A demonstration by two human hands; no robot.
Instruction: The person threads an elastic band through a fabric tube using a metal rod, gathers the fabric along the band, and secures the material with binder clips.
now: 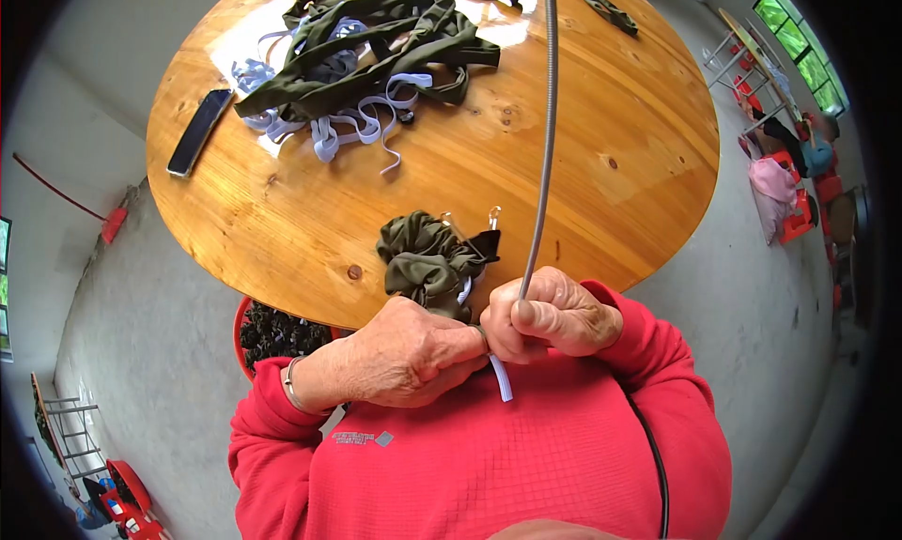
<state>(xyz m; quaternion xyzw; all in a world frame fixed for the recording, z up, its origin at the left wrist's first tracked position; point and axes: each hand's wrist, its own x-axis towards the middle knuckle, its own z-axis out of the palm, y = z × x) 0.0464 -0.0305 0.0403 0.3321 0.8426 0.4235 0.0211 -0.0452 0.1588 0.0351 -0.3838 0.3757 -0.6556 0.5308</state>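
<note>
My right hand [550, 319] is closed around the lower end of a long, thin, coiled metal spring rod [549, 117], which points up and away over the table. Pressed against it, my left hand [404, 352] is closed on the end of a gathered dark green fabric tube [423, 263]. What lies between the touching fingertips is mostly hidden. A flat pale elastic band [502, 380] hangs down from between the hands. The bunched fabric rests at the table's near edge, with a metal clip or pin [494, 218] and a small black piece [486, 246] beside it.
On the round wooden table [620, 192] lie a pile of dark green fabric strips [376, 52], loose pale elastic [324, 141] and a phone [199, 132]. Below the near edge stands a red tub [244, 338] of dark scraps. Another person [813, 150] sits at the far right.
</note>
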